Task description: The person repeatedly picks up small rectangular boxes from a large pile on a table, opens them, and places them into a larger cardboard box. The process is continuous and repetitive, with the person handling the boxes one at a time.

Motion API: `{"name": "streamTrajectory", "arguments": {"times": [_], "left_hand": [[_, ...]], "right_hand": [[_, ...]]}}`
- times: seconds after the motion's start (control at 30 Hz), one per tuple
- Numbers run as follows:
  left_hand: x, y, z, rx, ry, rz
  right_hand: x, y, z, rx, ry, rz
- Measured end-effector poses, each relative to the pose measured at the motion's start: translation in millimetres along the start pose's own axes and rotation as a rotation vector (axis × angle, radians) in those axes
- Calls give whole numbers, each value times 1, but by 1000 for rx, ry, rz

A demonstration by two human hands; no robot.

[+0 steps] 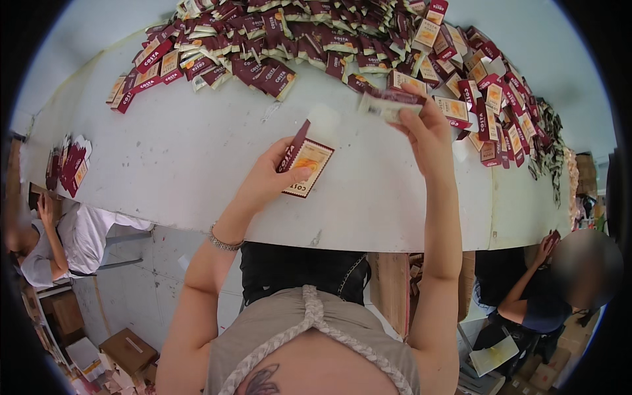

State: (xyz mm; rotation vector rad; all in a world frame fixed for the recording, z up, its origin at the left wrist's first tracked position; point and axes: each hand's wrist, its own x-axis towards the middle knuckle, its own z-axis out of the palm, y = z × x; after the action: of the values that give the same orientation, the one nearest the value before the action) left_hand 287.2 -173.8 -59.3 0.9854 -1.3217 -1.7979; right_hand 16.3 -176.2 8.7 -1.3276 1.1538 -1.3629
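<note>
My left hand is closed around a small maroon and cream carton, its thumb across the printed front. The carton's top flap stands up, and its far end appears open. To the right, my right hand pinches a maroon and cream sachet between thumb and fingers, held above the table and apart from the carton. The sachet is slightly blurred. Behind both hands lies a broad heap of similar sachets.
Many cartons are piled at the right of the white table. Flat cartons lie stacked at the far left. One person sits at the left, another at the right. Cardboard boxes stand on the floor.
</note>
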Motion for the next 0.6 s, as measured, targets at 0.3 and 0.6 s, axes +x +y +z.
{"name": "streamTrajectory", "arguments": {"times": [0.3,0.6], "left_hand": [[-14,2,14,137,-127,88],[-14,-22,26,211,-65,180]], "right_hand": [[-25,-21,33,-553,-282,-330],[-27,1,26,-188,-239,110]]}}
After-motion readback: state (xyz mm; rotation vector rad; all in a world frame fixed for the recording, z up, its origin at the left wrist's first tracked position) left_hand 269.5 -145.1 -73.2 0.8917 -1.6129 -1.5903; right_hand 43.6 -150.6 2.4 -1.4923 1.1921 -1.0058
